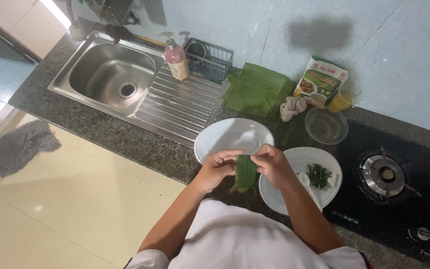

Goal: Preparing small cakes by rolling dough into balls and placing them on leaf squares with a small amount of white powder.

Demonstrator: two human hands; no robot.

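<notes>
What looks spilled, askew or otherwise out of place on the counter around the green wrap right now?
Nothing stands out. Both hands, left hand and right hand, grip the green leaf wrap; the two white plates, glass bowl and folded leaves sit flat, with no spill visible.

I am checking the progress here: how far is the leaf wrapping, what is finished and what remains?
Done: no finished wrap is visible; the near plate is bare. In hand: the left hand and right hand hold one green leaf piece between them. Left: a stack of folded leaves by the wall, and green bits with white pieces on the second plate.
</notes>
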